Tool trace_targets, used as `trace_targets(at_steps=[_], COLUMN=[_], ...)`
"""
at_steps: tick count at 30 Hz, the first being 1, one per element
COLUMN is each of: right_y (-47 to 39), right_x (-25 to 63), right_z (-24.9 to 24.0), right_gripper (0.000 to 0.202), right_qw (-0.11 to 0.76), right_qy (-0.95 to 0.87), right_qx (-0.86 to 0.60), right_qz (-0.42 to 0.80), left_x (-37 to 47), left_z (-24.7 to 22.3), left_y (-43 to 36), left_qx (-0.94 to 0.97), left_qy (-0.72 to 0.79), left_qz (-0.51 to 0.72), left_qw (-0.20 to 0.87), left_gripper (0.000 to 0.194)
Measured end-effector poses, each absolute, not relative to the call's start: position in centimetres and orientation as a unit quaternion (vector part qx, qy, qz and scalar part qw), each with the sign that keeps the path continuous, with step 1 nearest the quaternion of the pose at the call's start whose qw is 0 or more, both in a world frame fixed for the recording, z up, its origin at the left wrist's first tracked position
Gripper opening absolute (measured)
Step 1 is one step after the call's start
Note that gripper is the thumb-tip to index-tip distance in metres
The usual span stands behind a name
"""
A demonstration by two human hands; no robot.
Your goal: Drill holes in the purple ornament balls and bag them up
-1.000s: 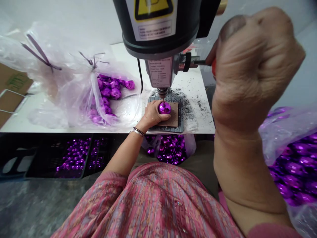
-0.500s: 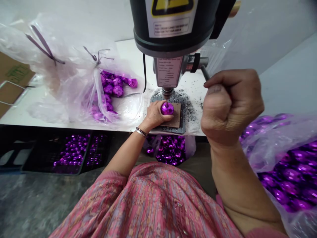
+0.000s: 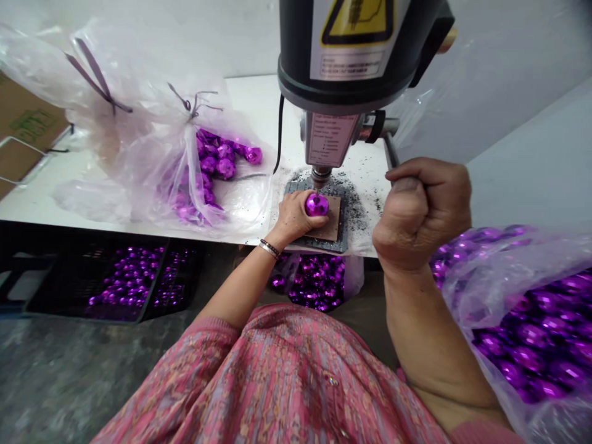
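Note:
My left hand (image 3: 296, 214) grips a shiny purple faceted ball (image 3: 317, 205) on a brown board (image 3: 331, 229) over the grey base of a drill press (image 3: 342, 74). The chuck (image 3: 320, 175) is straight above the ball, and its bit reaches down to the ball's top; I cannot tell how deep it goes. My right hand (image 3: 423, 213) is closed around the press's feed lever (image 3: 391, 151), to the right of the machine. Dark shavings (image 3: 356, 206) lie scattered round the base.
Clear plastic bags with purple balls (image 3: 226, 168) stand on the white table at left. Below its edge are a black crate of balls (image 3: 132, 277) and another batch (image 3: 319, 280) near my lap. A large open bag of balls (image 3: 536, 336) sits at right.
The view has shifted slightly, so the press appears farther right. My right hand and the lever end sit a little lower relative to the machine. My left hand keeps its hold on the ball.

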State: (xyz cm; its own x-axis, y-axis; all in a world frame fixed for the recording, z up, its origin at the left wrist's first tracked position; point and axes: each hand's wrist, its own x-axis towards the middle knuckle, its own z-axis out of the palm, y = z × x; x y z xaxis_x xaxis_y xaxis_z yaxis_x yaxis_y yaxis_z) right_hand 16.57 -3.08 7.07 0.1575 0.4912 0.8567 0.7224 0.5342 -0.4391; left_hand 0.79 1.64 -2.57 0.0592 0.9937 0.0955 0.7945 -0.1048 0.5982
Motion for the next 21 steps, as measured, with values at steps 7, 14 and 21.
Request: trace_targets(at_steps=[7, 14, 21], right_y=[-2.0, -2.4, 1.0], right_x=[17.0, 16.8, 17.3], right_z=[5.2, 6.9, 17.1], right_gripper=[0.035, 0.038, 0.038], right_qw=[0.592, 0.610, 0.569], right_qy=[-0.667, -0.652, -0.622], right_qx=[-0.436, -0.441, -0.530], right_qz=[-0.121, -0.087, 0.090], left_x=[0.9, 1.0, 0.4], left_z=[-2.8, -2.5, -2.1], left_y=[1.4, 1.4, 0.3], left_qx=[0.698, 0.698, 0.701], left_qy=[0.645, 0.647, 0.635], left_qz=[0.249, 0.238, 0.256], left_qw=[0.188, 0.194, 0.201], left_gripper=[0.062, 0.059, 0.058])
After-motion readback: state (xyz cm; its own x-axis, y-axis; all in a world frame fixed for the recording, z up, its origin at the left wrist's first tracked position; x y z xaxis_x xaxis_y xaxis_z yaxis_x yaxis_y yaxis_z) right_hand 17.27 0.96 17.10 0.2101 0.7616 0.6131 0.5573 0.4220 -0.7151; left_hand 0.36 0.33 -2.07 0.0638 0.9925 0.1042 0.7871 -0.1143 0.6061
